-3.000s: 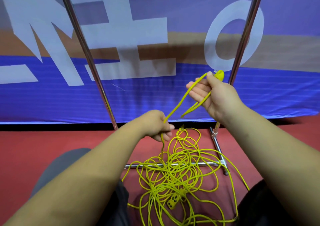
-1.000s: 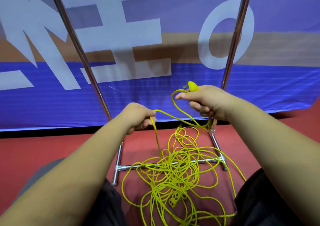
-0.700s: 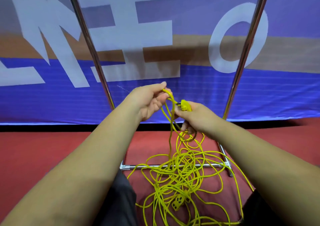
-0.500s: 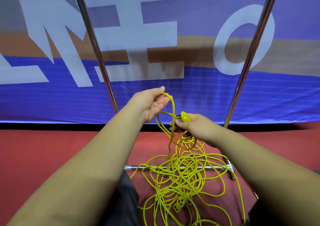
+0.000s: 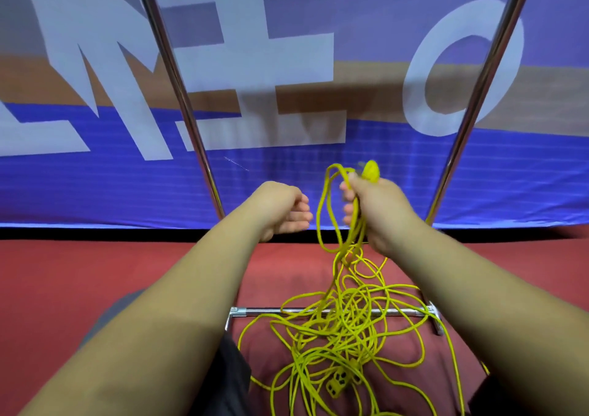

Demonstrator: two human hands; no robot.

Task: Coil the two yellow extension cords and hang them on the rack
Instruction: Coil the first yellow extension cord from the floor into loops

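The yellow cords (image 5: 347, 329) lie mostly in a loose tangle on the red floor (image 5: 95, 272), at 6 o'clock in the view. I cannot tell which strand belongs to which cord. One socket end (image 5: 338, 382) rests low in the tangle, with its long axis running from about 7 o'clock to 1 o'clock. From the top of the tangle several strands rise almost straight towards 12 o'clock, into the right hand (image 5: 382, 211).

This hand has a closed grip: its fingers are curled around the bundle of strands, and the yellow plug (image 5: 371, 170) stands out above the thumb side and points up and away, to about 12 o'clock. A few long narrow loops (image 5: 319, 213) hang down from the grip at the 9 o'clock side of the hand. Their long axis is vertical, and their lower ends are above the floor.

The left hand (image 5: 280, 207) is at 9 o'clock from these loops, near them but not touching. Its fingers are loosely curled and it holds nothing.

The tangle lies across the low base bar (image 5: 264, 311) of the metal rack. The left pole (image 5: 178, 90) of the rack rises towards 11 o'clock and the right pole (image 5: 478, 90) towards 1 o'clock. The right hand is between the two poles. Behind the rack stands a blue banner (image 5: 287, 176) with big white letters.
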